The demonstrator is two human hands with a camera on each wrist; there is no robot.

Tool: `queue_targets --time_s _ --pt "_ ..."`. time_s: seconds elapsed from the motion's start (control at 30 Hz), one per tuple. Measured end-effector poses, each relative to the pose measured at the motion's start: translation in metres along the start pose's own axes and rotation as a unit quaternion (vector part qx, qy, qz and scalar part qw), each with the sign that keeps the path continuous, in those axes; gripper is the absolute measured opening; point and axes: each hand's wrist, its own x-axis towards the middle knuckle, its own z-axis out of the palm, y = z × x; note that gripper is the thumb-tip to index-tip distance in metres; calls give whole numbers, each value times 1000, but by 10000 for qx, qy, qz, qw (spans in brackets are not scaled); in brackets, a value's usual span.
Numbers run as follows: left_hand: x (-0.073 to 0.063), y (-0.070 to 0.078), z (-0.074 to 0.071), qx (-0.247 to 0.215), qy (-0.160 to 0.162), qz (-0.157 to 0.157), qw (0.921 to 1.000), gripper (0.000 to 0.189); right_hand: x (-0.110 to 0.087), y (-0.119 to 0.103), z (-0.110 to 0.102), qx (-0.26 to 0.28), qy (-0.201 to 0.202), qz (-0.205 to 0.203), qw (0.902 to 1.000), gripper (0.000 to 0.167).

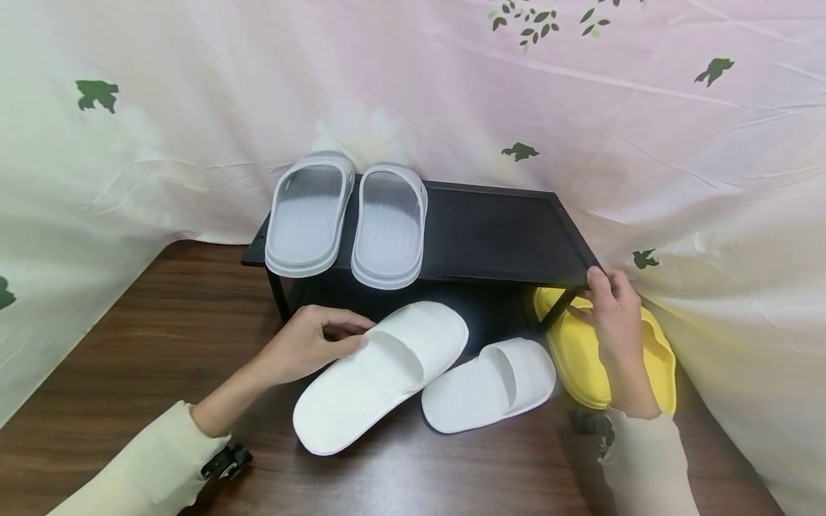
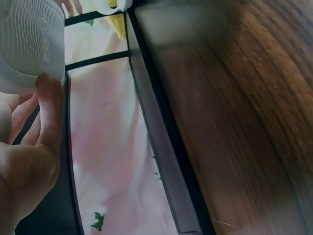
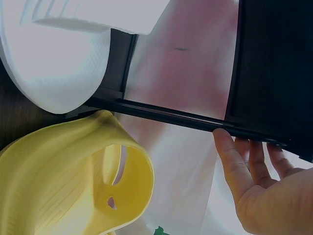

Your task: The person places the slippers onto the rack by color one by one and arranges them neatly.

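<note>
My left hand pinches a white slide slipper by its side edge, thumb on top. In the left wrist view, a finger lies against the slipper's ribbed underside. The slipper is tilted in front of the black shoe rack, its toe overlapping the lower level. Its white mate rests to the right on the floor. My right hand grips the rack's front right corner. In the right wrist view, the thumb presses one side of the rack's edge, fingers behind it.
Two grey clogs stand side by side on the rack's top left. Yellow clogs sit beside the rack's right leg, partly behind my right hand. A patterned cloth hangs behind and along both sides of the wooden floor.
</note>
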Motion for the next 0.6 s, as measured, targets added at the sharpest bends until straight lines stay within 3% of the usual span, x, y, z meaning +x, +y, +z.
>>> queue_targets --time_s 0.6 --pt "13 24 14 43 -40 682 9977 22 2 2 -2 -64 -99 -14 9999 17"
